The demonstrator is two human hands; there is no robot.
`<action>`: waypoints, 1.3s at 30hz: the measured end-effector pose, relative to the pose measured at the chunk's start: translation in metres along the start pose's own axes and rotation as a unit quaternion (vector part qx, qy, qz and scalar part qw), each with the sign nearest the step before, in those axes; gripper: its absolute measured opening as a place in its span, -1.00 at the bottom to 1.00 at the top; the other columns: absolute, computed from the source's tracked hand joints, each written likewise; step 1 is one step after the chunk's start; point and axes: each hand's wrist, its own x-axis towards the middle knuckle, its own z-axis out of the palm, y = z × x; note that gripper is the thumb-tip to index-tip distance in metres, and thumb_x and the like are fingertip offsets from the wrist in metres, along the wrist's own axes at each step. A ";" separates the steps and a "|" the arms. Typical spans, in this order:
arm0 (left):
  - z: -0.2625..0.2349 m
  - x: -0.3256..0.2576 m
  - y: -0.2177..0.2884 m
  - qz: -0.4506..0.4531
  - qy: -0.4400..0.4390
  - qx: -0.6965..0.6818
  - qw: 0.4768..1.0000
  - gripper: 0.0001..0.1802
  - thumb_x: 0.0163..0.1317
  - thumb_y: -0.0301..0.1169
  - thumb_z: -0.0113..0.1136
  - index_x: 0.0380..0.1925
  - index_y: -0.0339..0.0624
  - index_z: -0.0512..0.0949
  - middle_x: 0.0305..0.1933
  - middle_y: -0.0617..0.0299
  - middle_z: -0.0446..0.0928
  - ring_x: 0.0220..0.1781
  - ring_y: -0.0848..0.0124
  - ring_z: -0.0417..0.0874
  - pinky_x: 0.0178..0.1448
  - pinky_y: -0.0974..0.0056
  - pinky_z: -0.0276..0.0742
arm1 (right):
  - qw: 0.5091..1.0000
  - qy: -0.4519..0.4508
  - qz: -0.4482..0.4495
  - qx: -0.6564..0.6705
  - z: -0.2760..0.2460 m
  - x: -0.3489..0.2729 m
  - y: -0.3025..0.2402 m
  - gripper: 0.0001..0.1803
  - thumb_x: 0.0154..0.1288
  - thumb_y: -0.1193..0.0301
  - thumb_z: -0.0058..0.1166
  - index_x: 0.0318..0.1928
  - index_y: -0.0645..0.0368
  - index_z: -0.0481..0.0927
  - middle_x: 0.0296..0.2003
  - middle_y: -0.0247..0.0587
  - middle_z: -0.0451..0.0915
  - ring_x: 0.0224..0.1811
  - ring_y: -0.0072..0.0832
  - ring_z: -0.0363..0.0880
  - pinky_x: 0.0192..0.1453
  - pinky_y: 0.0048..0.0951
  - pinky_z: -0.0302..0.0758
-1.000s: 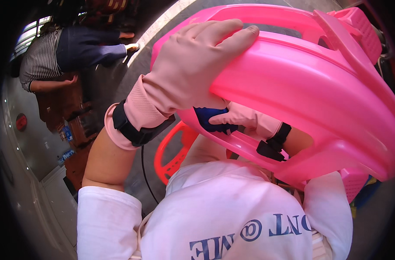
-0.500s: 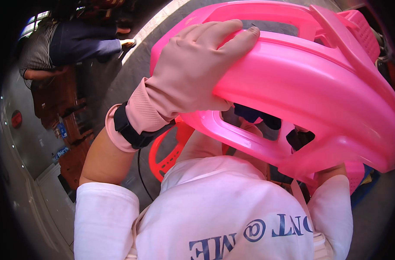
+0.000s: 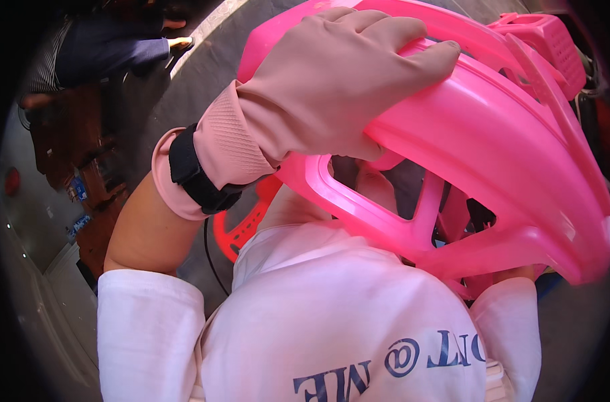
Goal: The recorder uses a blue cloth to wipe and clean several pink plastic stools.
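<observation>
A large glossy pink moulded plastic shell (image 3: 479, 127) with several window-like openings is tilted in front of my body. My left hand (image 3: 352, 80), in a pale pink rubber glove with a black strap round the wrist, is clamped over its curved upper edge. The thumb lies along the top while the other fingers wrap over the far side. My right forearm goes in behind the shell's lower right part, which hides my right hand. A red-orange plastic piece with round holes (image 3: 246, 229) shows low to the left, beside my leg.
Another pink part with slotted holes (image 3: 553, 50) stands beyond the shell at upper right. A person in dark trousers (image 3: 107, 50) is at the upper left, near brown stacked items (image 3: 74, 127). A thin black cable (image 3: 213, 264) hangs beside me over the grey floor (image 3: 204, 80).
My left hand has shifted right along with the shell's gripped edge. The shell has tilted, showing more of its openings. The surroundings have slid slightly leftward in view.
</observation>
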 end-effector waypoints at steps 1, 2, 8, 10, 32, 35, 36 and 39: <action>-0.003 -0.001 0.003 -0.004 0.001 -0.004 1.000 0.21 -0.35 -0.29 0.64 0.44 -0.11 0.26 0.31 -0.16 0.41 0.31 -0.09 0.51 0.35 0.05 0.49 | 1.000 0.009 0.000 0.011 -0.002 -0.005 -0.001 -0.61 0.47 0.20 0.15 0.15 0.15 0.58 -0.01 -0.16 0.66 0.04 -0.31 0.63 0.12 -0.22 0.55; -0.009 -0.003 0.007 -0.051 -0.005 -0.039 0.998 0.21 -0.34 -0.30 0.63 0.44 -0.12 0.24 0.31 -0.18 0.41 0.31 -0.10 0.50 0.35 0.06 0.47 | 1.000 0.014 -0.002 0.020 -0.005 -0.006 -0.003 -0.61 0.47 0.20 0.15 0.15 0.15 0.58 0.00 -0.16 0.66 0.04 -0.31 0.63 0.12 -0.21 0.55; -0.032 0.002 0.008 -0.052 -0.040 0.011 0.998 0.14 -0.22 -0.23 0.59 0.44 -0.12 0.23 0.37 -0.18 0.35 0.33 -0.11 0.47 0.37 0.05 0.45 | 0.990 0.101 -0.023 0.091 -0.029 -0.005 -0.023 -0.61 0.47 0.19 0.14 0.16 0.16 0.58 0.01 -0.15 0.66 0.05 -0.30 0.62 0.13 -0.21 0.55; -0.036 0.008 0.008 -0.126 -0.121 -0.113 0.978 0.11 -0.17 -0.18 0.56 0.46 0.00 0.23 0.39 -0.11 0.35 0.35 -0.11 0.46 0.43 0.03 0.39 | 0.983 0.128 -0.049 0.122 -0.037 0.012 -0.024 -0.60 0.48 0.19 0.13 0.16 0.16 0.58 0.01 -0.15 0.65 0.06 -0.30 0.62 0.14 -0.20 0.55; -0.012 -0.052 0.004 -0.031 0.063 -0.035 0.997 -0.04 -0.38 -0.29 0.61 0.21 -0.17 0.51 0.23 -0.05 0.47 0.19 -0.02 0.53 0.24 0.01 0.50 | 0.870 0.383 -0.108 0.291 -0.034 -0.050 0.035 -0.59 0.50 0.18 0.10 0.17 0.19 0.57 0.05 -0.11 0.64 0.11 -0.28 0.60 0.18 -0.17 0.54; -0.023 -0.036 -0.032 0.010 0.075 -0.035 0.997 0.11 -0.36 -0.26 0.65 0.33 -0.28 0.38 0.29 -0.12 0.45 0.23 -0.05 0.54 0.30 0.00 0.49 | 0.842 0.440 -0.135 0.282 -0.059 -0.074 0.052 -0.58 0.50 0.18 0.09 0.17 0.19 0.56 0.05 -0.10 0.64 0.12 -0.27 0.59 0.18 -0.17 0.54; -0.025 -0.035 -0.045 0.010 0.069 -0.043 0.997 0.10 -0.33 -0.24 0.65 0.34 -0.28 0.38 0.30 -0.12 0.44 0.25 -0.05 0.53 0.31 0.00 0.49 | 0.834 0.450 -0.145 0.285 -0.063 -0.075 0.059 -0.58 0.50 0.18 0.09 0.17 0.20 0.56 0.06 -0.10 0.63 0.12 -0.27 0.59 0.18 -0.17 0.54; -0.020 -0.027 -0.064 0.015 0.059 -0.050 0.997 0.10 -0.29 -0.21 0.66 0.35 -0.27 0.36 0.31 -0.12 0.44 0.28 -0.05 0.52 0.33 -0.02 0.47 | 0.823 0.472 -0.145 0.279 -0.074 -0.072 0.074 -0.58 0.50 0.19 0.08 0.19 0.19 0.55 0.05 -0.11 0.63 0.11 -0.29 0.59 0.17 -0.19 0.54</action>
